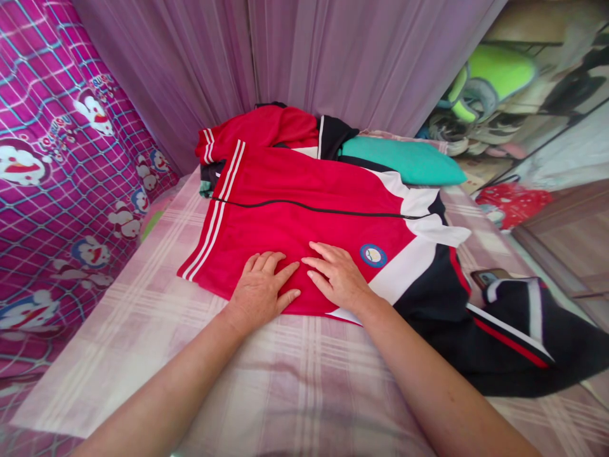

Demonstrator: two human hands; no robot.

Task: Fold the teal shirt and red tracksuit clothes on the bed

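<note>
A red, white and black zip-up track jacket [295,238] lies spread out on a checked bedsheet [157,330]. Its striped hem points left and its collar right, with the black zip running across the middle. One black sleeve [504,336] stretches toward the right edge. My left hand [261,285] rests flat on the red front panel near the lower side, fingers spread. Just right of it, my right hand [337,273] also lies on the red cloth, fingers apart, beside the round blue badge [373,256]. Neither hand grips the fabric.
Behind the jacket lie another red and black garment [271,130] and a teal pillow [404,160]. A phone [490,277] sits near the black sleeve. Purple curtains [309,63] hang at the back, and a pink patterned cloth [61,178] on the left. Cluttered shelves [523,117] stand at right.
</note>
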